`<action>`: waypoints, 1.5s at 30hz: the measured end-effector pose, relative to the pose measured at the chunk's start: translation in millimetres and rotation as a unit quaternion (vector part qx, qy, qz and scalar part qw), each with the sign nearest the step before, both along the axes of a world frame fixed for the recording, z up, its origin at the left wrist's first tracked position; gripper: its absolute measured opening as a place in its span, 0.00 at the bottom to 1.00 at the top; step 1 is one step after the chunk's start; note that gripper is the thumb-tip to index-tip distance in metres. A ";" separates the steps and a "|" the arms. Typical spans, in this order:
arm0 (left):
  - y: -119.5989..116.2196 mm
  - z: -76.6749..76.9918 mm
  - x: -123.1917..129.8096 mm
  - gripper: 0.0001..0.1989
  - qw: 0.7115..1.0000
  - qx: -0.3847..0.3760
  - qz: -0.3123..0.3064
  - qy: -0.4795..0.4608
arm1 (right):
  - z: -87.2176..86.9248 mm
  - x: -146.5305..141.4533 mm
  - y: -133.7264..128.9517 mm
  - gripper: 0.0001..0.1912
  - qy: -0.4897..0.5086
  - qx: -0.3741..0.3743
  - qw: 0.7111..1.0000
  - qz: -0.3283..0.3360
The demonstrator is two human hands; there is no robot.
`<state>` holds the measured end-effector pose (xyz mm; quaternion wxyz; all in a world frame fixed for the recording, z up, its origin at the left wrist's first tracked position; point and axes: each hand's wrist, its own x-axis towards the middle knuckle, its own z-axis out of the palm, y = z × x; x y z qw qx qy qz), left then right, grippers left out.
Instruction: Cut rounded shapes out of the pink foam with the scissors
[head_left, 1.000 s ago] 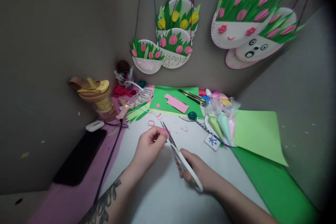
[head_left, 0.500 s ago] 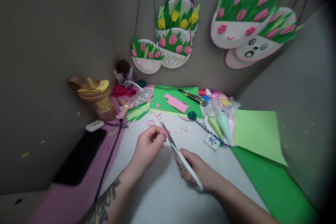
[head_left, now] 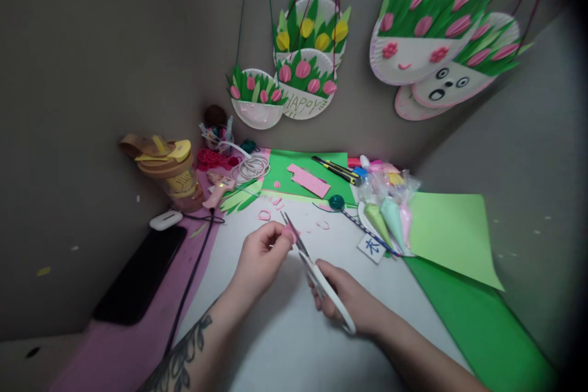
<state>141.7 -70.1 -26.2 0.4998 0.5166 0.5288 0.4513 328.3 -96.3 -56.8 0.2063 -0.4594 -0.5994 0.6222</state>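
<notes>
Between the thumb and fingers of my left hand [head_left: 264, 257] a small piece of pink paper [head_left: 290, 233] is pinched. My right hand [head_left: 342, 297] is closed round the white handles of a pair of scissors [head_left: 316, 275]. The blades point up and away from me, slightly parted, right against the edge of the pink piece. Beneath both hands lies a large white sheet [head_left: 266, 331]. Thin pink paper scraps [head_left: 264, 215] are scattered on it just beyond my hands. A larger pink paper strip [head_left: 310, 180] rests on a green sheet [head_left: 285, 159] at the back.
A hot glue gun [head_left: 218, 193], a cup [head_left: 172, 171] and a black phone [head_left: 140, 275] are on the left. Cutter knives [head_left: 337, 170], filled piping bags [head_left: 392, 220] and light green paper [head_left: 452, 233] lie to the right. Decorated paper plates [head_left: 303, 86] hang on the wall.
My left hand and the pink piece have shifted very slightly right, closer in between the scissor blades. The right hand and scissors look almost unmoved.
</notes>
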 end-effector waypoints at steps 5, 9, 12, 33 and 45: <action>0.7 1.6 0.1 0.13 1.000 -0.004 0.002 0.002 | -3.2 1.8 0.6 0.12 0.003 0.002 1.000 0.000; 0.0 1.9 0.3 0.14 1.000 -0.002 -0.001 0.003 | -4.6 1.6 0.6 0.12 0.010 -0.001 1.000 0.000; -0.3 -0.1 0.7 0.13 1.000 0.003 -0.008 0.002 | -3.4 0.4 0.2 0.13 0.007 0.000 1.000 -0.002; 1.1 0.5 0.5 0.13 1.000 0.010 -0.016 0.016 | -1.9 0.0 0.6 0.12 -0.002 -0.005 1.000 -0.006; 1.0 1.1 0.0 0.12 1.000 0.006 -0.010 0.013 | -4.4 2.2 1.5 0.12 0.003 0.001 1.000 -0.002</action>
